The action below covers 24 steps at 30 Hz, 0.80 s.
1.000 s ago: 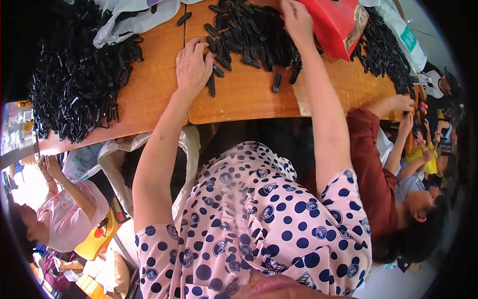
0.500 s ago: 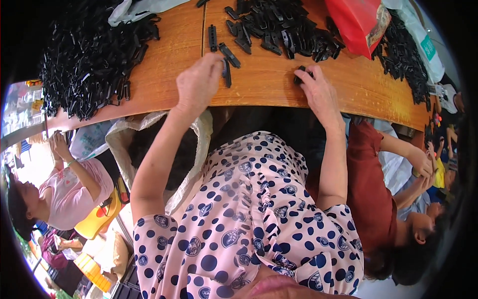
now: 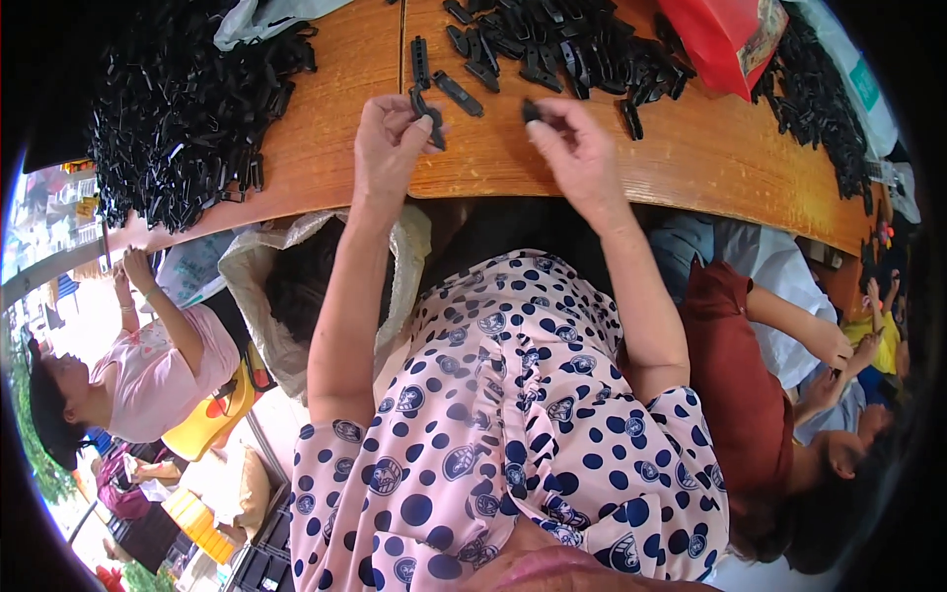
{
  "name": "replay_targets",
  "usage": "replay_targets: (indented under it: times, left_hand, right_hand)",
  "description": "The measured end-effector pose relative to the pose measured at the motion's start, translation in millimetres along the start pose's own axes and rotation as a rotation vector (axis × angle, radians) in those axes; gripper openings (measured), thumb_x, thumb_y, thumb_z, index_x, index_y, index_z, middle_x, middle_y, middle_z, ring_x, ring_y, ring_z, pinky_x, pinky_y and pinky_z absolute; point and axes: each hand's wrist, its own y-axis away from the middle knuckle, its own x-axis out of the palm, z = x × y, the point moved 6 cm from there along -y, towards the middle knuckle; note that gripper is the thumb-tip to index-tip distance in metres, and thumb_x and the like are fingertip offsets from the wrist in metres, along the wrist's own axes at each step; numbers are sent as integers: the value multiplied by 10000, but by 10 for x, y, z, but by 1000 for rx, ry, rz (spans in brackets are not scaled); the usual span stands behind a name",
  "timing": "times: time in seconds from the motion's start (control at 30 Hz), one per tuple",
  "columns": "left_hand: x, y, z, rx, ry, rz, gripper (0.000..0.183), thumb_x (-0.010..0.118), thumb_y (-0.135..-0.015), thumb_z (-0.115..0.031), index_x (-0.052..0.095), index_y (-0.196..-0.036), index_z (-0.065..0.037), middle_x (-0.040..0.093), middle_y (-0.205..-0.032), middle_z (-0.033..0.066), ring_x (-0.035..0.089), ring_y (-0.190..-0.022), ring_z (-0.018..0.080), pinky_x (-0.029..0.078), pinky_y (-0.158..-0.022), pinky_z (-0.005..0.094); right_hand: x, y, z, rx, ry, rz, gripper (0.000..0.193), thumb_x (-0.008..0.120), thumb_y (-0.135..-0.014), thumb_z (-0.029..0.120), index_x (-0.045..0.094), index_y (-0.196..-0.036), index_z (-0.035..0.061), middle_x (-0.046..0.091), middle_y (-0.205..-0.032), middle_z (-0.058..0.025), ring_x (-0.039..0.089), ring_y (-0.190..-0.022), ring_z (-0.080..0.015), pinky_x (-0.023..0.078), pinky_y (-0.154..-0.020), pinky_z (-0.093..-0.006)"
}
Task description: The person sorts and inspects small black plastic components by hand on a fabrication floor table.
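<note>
My left hand [image 3: 387,148] pinches a slim black plastic piece [image 3: 432,122] between thumb and fingers, just above the table's near part. My right hand [image 3: 584,163] is closed on a small black plastic piece [image 3: 531,111], mostly covered by the fingertips. The hands are a short way apart. Beyond the left hand lie two long, narrow black pieces, one slotted piece [image 3: 419,61] pointing away from me and one smooth piece [image 3: 459,94] lying aslant. Farther back, a heap of black plastic pieces [image 3: 552,44] spreads on the wooden table [image 3: 483,163].
A large heap of small black parts [image 3: 187,128] covers the table's left. On the right are a red bag [image 3: 725,44] and more black parts [image 3: 814,123]. An open white sack [image 3: 271,335] stands below the edge. People sit on both sides.
My left hand has taken hold of a black piece. My right hand has moved left with its small piece. A black piece now shows at the middle heap's right front.
</note>
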Motion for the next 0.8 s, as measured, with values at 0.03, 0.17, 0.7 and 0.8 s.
replay_targets:
  times: [0.03, 0.17, 0.7, 0.8]
  left_hand:
    - [72, 65, -37, -3, -5, -4, 263, 542, -918, -31, 416, -1147, 0, 628, -1100, 172, 658, -897, 220, 510, -696, 260]
    - [299, 164, -17, 118, 51, 19, 252, 454, -935, 57, 379, -1165, -10, 599, -1158, 156, 636, -934, 177, 525, -708, 238]
    - [474, 431, 210, -77, 110, -96, 227, 563, -950, -131, 516, -1131, -1, 610, -1070, 60, 543, -856, 79, 463, -714, 212]
    - [534, 453, 197, -206, 205, -59, 255, 568, -944, -123, 516, -1164, -4, 616, -1056, 58, 548, -848, 82, 472, -700, 220]
  right_hand:
    - [155, 29, 30, 36, -81, 40, 185, 634, -892, 116, 614, -1048, 19, 604, -845, -2, 540, -741, -57, 453, -620, -192]
    - [398, 76, 123, -66, -48, 23, 186, 667, -846, 49, 603, -1013, -2, 592, -851, -36, 581, -725, -100, 484, -593, -228]
    - [483, 269, 212, -349, 303, -71, 172, 675, -755, -2, 567, -883, 33, 547, -840, -108, 607, -697, -310, 487, -569, -376]
    - [461, 262, 210, -419, 387, -99, 172, 681, -755, 8, 562, -877, 29, 548, -848, -106, 603, -687, -309, 485, -562, -374]
